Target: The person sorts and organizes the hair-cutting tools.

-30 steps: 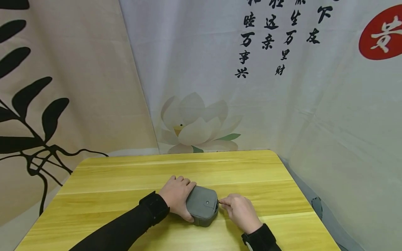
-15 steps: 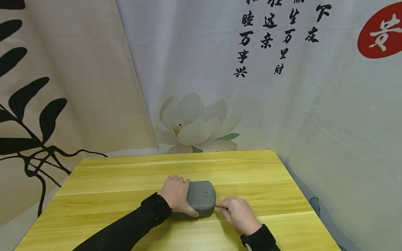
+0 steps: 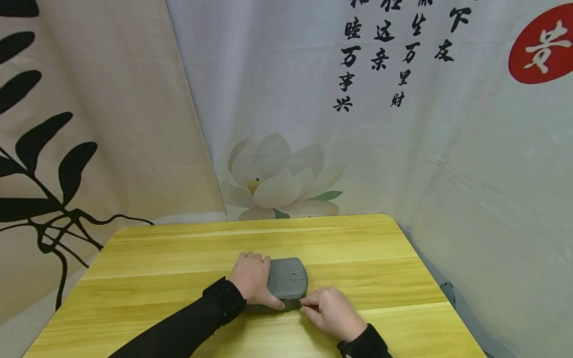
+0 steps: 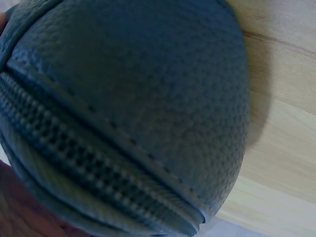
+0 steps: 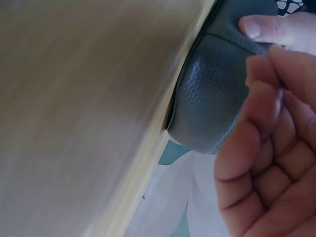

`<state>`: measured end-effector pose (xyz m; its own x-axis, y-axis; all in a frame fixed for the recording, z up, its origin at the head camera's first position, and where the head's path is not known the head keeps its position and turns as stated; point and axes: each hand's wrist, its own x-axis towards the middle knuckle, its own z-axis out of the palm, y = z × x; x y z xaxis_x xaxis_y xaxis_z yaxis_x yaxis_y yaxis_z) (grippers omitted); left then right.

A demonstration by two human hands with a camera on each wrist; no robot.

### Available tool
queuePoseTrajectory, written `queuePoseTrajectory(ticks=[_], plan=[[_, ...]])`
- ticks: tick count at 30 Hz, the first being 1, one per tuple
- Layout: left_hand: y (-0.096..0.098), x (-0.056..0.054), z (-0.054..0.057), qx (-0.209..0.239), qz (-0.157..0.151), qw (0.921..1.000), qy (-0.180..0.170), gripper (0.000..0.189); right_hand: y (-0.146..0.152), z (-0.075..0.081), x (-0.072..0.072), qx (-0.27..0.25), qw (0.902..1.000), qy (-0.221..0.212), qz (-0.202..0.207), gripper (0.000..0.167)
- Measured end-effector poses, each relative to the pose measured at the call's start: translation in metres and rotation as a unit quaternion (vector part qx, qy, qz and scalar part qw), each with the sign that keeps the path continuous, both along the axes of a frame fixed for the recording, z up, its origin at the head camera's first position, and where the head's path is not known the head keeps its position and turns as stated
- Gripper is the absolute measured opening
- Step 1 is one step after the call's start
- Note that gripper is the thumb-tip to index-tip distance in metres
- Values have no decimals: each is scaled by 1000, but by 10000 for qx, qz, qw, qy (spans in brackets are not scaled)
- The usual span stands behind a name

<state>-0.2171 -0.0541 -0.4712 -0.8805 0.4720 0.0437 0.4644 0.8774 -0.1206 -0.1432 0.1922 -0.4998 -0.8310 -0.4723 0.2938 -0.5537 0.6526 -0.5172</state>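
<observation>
A small grey leather-look zip case (image 3: 288, 278) with a snap stud on top sits on the table. My left hand (image 3: 252, 281) grips its left end, thumb along the near side and fingers over the far side. At the near right corner, thumb and forefinger of my right hand (image 3: 329, 309) pinch the zipper pull, which the fingertips hide. The left wrist view shows a closed run of zipper teeth (image 4: 89, 158) along the case's stitched edge. In the right wrist view, curled right-hand fingers (image 5: 242, 153) are beside the case, close to the left thumb (image 5: 261, 28).
A yellow wood-grain table (image 3: 188, 258) with rounded far corners carries the case. Behind it hangs a pale cloth backdrop (image 3: 286, 89) printed with a lotus, dark leaves and black characters.
The case has turned slightly under my left hand. My right hand has moved the zipper pull from the right end round to the near corner, and the gap at that end has closed.
</observation>
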Motion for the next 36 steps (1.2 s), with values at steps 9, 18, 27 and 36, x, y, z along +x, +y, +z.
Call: queuePoseTrajectory(ticks=[9,18,27,36], plan=[[0,-1,-1,-34,-49,9999,100,125,-10,4,1,282,9995,-8,125,12],[0,0,1,-19,-80,10000,7,125,-10,5,1,298,9994,-45,167,12],[-2,1,0,83,-63,9999,-40,125,-9,4,2,-94,9978,-567,317,10],[-3,2,2,106,-63,9999,-99,124,-10,6,3,-354,9926,-1071,445,15]])
